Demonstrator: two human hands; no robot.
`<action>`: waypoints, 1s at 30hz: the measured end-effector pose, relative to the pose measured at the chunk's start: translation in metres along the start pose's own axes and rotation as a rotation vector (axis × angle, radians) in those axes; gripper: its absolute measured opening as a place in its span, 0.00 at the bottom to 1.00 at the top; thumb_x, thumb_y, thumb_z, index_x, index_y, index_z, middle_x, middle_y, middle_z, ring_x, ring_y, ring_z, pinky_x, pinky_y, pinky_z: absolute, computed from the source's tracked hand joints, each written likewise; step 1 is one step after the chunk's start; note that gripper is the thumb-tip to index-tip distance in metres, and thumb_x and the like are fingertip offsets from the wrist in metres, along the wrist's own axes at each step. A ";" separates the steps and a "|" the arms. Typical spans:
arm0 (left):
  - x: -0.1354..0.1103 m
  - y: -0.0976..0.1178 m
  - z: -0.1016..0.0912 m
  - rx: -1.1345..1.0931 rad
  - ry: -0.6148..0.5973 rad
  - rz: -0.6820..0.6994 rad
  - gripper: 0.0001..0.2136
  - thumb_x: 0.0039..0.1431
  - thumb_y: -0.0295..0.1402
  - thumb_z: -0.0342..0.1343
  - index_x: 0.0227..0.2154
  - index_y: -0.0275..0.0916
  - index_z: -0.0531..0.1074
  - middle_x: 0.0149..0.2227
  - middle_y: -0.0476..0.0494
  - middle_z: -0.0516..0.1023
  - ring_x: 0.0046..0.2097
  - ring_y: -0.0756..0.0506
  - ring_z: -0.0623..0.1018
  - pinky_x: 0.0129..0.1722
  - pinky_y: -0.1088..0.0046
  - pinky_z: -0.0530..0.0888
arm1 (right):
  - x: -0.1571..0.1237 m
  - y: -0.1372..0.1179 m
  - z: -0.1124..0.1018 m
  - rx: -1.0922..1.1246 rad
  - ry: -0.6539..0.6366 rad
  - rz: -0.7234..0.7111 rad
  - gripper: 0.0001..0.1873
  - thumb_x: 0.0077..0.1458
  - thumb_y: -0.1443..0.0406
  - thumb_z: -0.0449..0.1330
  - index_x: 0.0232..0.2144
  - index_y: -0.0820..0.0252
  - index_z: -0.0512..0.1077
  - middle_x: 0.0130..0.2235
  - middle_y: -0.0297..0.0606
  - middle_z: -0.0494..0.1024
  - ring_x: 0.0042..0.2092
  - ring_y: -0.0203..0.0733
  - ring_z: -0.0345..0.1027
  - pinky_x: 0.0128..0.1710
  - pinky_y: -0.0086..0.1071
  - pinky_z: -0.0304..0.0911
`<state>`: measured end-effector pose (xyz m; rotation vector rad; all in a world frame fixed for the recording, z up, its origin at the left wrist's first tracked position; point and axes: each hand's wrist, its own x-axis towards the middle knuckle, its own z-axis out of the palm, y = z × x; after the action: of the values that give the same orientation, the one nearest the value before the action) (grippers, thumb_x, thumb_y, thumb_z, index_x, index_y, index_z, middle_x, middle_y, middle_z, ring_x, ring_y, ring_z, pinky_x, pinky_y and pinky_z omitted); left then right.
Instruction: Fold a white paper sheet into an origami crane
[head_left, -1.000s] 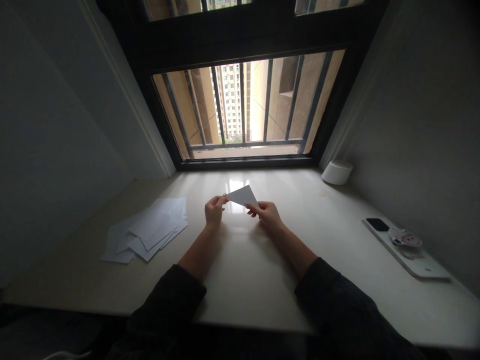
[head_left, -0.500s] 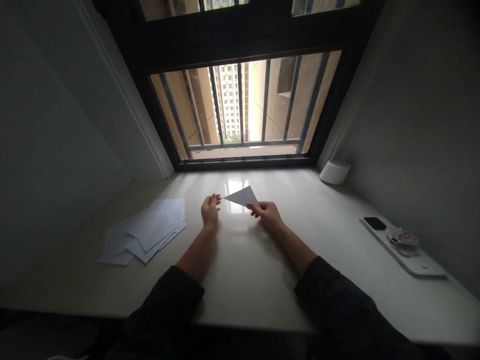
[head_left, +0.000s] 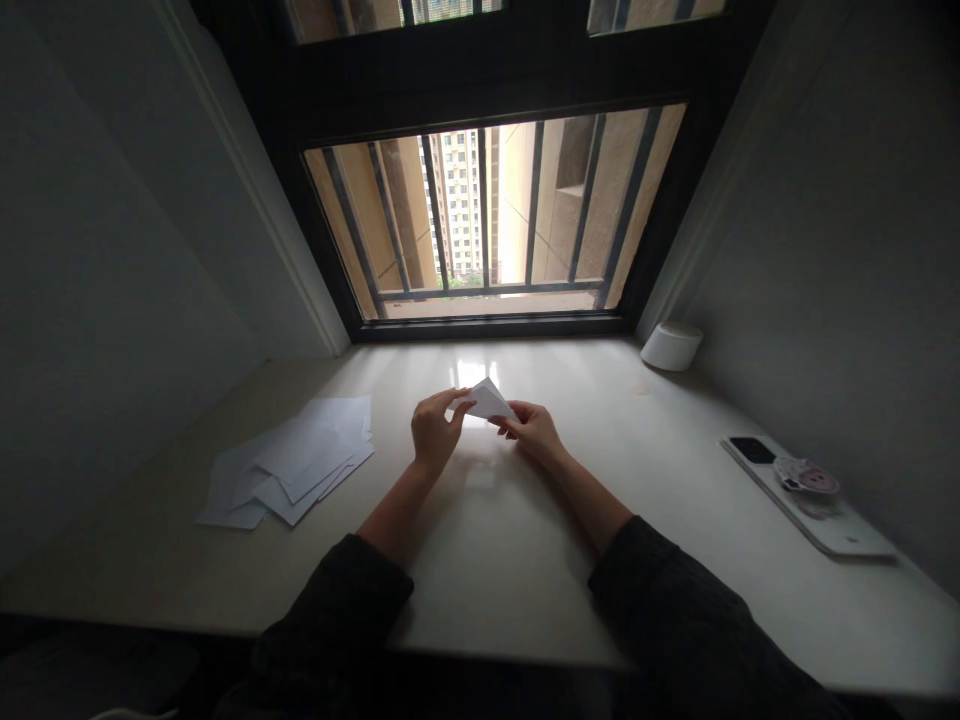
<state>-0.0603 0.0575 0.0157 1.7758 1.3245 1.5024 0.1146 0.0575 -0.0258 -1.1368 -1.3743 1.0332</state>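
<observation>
Between my hands, above the white sill, is a folded piece of paper (head_left: 489,401) with a pointed top. My left hand (head_left: 437,425) pinches its left corner between thumb and fingers. My right hand (head_left: 534,430) grips the lower right corner, thumb on the near side. Part of the paper's left end is covered by my left fingers. Off to the left lies a loose pile of white paper sheets (head_left: 315,445), overlapping at angles and touched by neither hand.
The pale windowsill (head_left: 480,560) stretches to a dark-framed window (head_left: 487,328) with bars outside. A white round-topped object (head_left: 671,346) stands at the back right. Nearer on the right lies a phone (head_left: 844,528) with a round cartoon grip (head_left: 806,475) on its back. Walls rise on both sides.
My left hand has moved right and taken hold of the paper's left corner, which it was apart from before. The paper has tilted and turned; my right hand keeps its grip.
</observation>
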 end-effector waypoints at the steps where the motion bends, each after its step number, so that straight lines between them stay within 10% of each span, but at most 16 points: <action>1: 0.001 0.000 -0.001 -0.020 0.013 -0.028 0.07 0.47 0.39 0.62 0.31 0.49 0.79 0.40 0.44 0.79 0.48 0.37 0.73 0.52 0.63 0.61 | -0.001 -0.002 0.000 0.035 0.004 -0.007 0.33 0.40 0.52 0.66 0.47 0.61 0.71 0.22 0.34 0.75 0.23 0.39 0.68 0.25 0.31 0.65; 6: 0.007 -0.006 -0.005 -0.016 0.027 -0.130 0.06 0.47 0.41 0.62 0.26 0.47 0.76 0.34 0.46 0.79 0.41 0.40 0.75 0.44 0.68 0.65 | -0.011 -0.021 -0.001 0.109 -0.095 -0.059 0.50 0.40 0.55 0.67 0.62 0.49 0.48 0.31 0.33 0.76 0.29 0.39 0.71 0.30 0.33 0.69; 15: 0.017 -0.020 -0.007 -0.220 -0.165 -0.207 0.09 0.46 0.41 0.61 0.24 0.41 0.74 0.28 0.46 0.77 0.35 0.44 0.76 0.38 0.71 0.67 | -0.004 -0.010 0.001 0.062 -0.147 -0.085 0.24 0.33 0.56 0.71 0.36 0.57 0.74 0.32 0.35 0.76 0.30 0.38 0.69 0.30 0.32 0.65; 25: 0.021 -0.022 -0.008 -0.272 -0.079 -0.214 0.09 0.43 0.40 0.64 0.25 0.40 0.75 0.29 0.47 0.76 0.35 0.47 0.73 0.39 0.72 0.67 | 0.006 -0.006 -0.006 0.238 0.076 -0.008 0.23 0.32 0.52 0.70 0.31 0.60 0.76 0.26 0.38 0.78 0.30 0.43 0.73 0.34 0.36 0.67; 30: 0.020 -0.016 -0.012 -0.259 -0.253 -0.170 0.13 0.47 0.44 0.60 0.29 0.39 0.75 0.24 0.47 0.74 0.28 0.48 0.73 0.31 0.73 0.67 | 0.007 -0.003 -0.008 0.252 0.074 -0.015 0.20 0.34 0.52 0.69 0.27 0.60 0.76 0.25 0.38 0.78 0.30 0.44 0.74 0.32 0.34 0.66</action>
<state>-0.0783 0.0788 0.0154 1.5851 1.0726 1.2481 0.1218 0.0645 -0.0211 -0.9668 -1.1560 1.1082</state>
